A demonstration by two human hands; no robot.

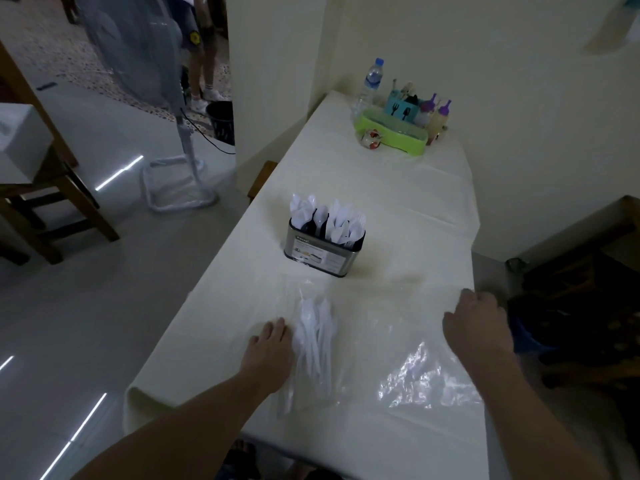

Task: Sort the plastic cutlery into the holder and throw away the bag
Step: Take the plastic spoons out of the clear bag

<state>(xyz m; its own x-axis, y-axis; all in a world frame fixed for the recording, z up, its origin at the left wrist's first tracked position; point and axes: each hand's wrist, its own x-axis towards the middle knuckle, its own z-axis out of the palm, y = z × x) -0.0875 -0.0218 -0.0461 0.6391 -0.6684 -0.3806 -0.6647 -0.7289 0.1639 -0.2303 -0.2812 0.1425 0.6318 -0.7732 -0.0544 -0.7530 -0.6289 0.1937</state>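
A metal cutlery holder (320,249) stands mid-table with several white plastic pieces upright in it. Nearer to me lies a clear plastic bag (412,368), spread flat across the table. A bundle of white plastic cutlery (315,344) lies at the bag's left part; whether it is inside or on the bag I cannot tell. My left hand (272,348) rests on the table right beside the bundle, fingers touching its left side. My right hand (476,322) is at the table's right edge, fingers curled over the bag's far right corner.
The table (398,188) wears a pale cloth. At its far end stand a green tray (391,131), a water bottle (370,81) and sauce bottles. A black bin (221,121) sits on the floor by the doorway, a fan stand (183,168) to the left, and dark chairs on the right.
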